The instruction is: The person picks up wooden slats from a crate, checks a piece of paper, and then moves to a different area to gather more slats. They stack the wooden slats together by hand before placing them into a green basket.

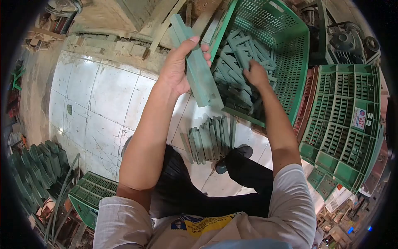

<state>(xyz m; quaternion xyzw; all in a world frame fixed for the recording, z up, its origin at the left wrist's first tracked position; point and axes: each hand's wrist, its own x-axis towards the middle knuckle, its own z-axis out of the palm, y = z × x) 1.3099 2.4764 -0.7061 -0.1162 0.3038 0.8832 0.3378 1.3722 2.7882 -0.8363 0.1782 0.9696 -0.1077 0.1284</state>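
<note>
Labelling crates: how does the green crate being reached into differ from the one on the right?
The tilted crate lies open toward the person, full of green strips, with the right hand inside. The right crate shows its ribbed underside, contents hidden, and bears a sticker. Both are green perforated plastic.

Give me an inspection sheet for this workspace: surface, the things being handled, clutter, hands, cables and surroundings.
Surface: cracked white tiled floor.
Job's things: stack of green strips held up; more loose strips in the tilted green crate; a row of strips on the floor.
Clutter: green pieces piled at left; a second crate beside them.
Hands: left hand grips the stack; right hand reaches into the crate's strips.
Cables: nothing seen.
Surroundings: upturned green crate at right, machinery behind it.
</note>
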